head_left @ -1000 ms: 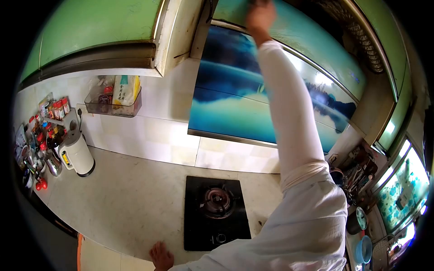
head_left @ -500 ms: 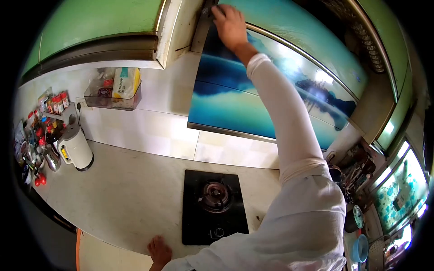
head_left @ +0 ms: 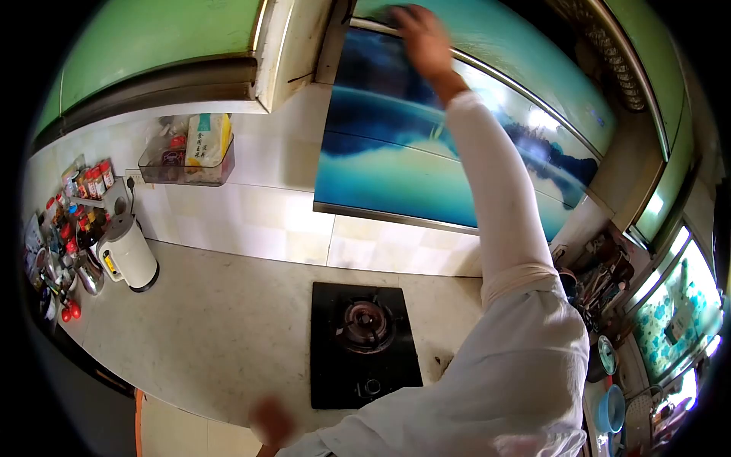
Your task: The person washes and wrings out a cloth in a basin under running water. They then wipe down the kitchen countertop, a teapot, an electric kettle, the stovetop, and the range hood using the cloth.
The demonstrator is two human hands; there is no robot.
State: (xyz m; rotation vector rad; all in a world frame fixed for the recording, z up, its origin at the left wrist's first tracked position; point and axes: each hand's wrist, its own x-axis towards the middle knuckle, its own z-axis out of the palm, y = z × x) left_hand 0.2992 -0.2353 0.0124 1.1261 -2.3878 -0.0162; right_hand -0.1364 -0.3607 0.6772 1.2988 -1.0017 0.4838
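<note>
My right hand (head_left: 426, 44) is raised high against the glossy blue range hood (head_left: 396, 179), at the left part of its upper panel. Under its fingers is a dark cloth-like pad (head_left: 391, 14), mostly covered and too dark to make out well. A metal trim strip (head_left: 525, 93) crosses the hood just below the hand. Down at the counter's front edge, my left hand (head_left: 272, 421) is smeared by motion, so its fingers do not show clearly. It is left of the black gas stove (head_left: 331, 365), apart from it.
On the counter (head_left: 221, 312) at left stand a white electric kettle (head_left: 128, 255) and several seasoning bottles (head_left: 87, 221). A clear wall bin (head_left: 190, 174) holds packets. Green cabinets (head_left: 160, 46) overhang at upper left. At right are utensils (head_left: 601, 286) and a blue basin (head_left: 611, 409).
My right hand has moved rightward along the upper hood with the dark pad, away from the left corner. My left hand, earlier resting on the counter edge, is now blurred and slightly shifted.
</note>
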